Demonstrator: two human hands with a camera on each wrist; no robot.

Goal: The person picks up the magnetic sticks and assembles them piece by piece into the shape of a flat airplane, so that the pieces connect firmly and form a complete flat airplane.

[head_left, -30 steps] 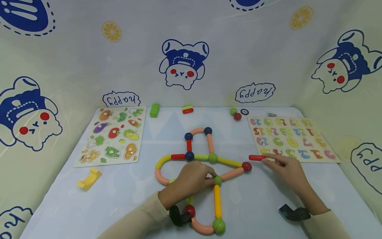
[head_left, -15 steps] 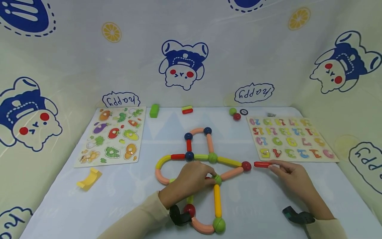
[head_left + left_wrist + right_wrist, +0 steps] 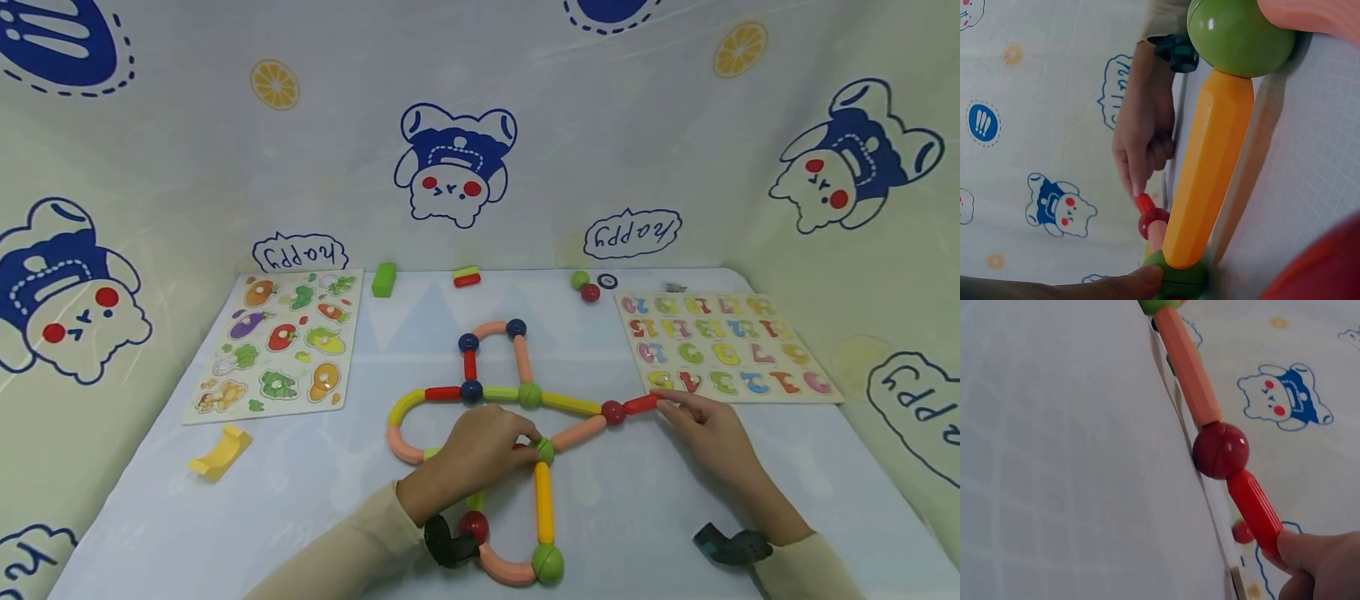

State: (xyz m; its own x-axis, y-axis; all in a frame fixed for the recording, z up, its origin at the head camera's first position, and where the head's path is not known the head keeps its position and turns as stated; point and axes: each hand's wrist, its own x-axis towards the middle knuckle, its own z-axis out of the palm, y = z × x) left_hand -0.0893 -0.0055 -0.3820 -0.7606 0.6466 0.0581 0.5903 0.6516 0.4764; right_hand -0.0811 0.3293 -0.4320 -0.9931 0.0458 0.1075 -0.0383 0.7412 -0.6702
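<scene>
On the table lies a figure of coloured magnetic sticks and balls. My right hand (image 3: pixel 708 429) pinches the outer end of a short red magnetic stick (image 3: pixel 1255 509). The stick's other end meets the dark red ball (image 3: pixel 1221 450) at the figure's right tip. A yellow stick (image 3: pixel 570 403) and a pink stick (image 3: pixel 579 433) also run into that ball. With thumb and fingers my left hand (image 3: pixel 480 450) grips a green ball (image 3: pixel 1182 280) at the middle of the figure. An orange stick (image 3: pixel 1210 169) leads from it to another green ball (image 3: pixel 548 564). The left hand hides part of the figure.
A vegetable puzzle board (image 3: pixel 277 346) lies at the left, a number puzzle board (image 3: pixel 727 346) at the right. Near the back edge are a green block (image 3: pixel 384 281), a small red piece (image 3: pixel 467 281) and loose balls (image 3: pixel 590 292). A yellow arched block (image 3: pixel 221 452) lies front left.
My right hand has brought the red stick leftward against the dark red ball, closing the gap between them. The left hand has kept its grip in place.
</scene>
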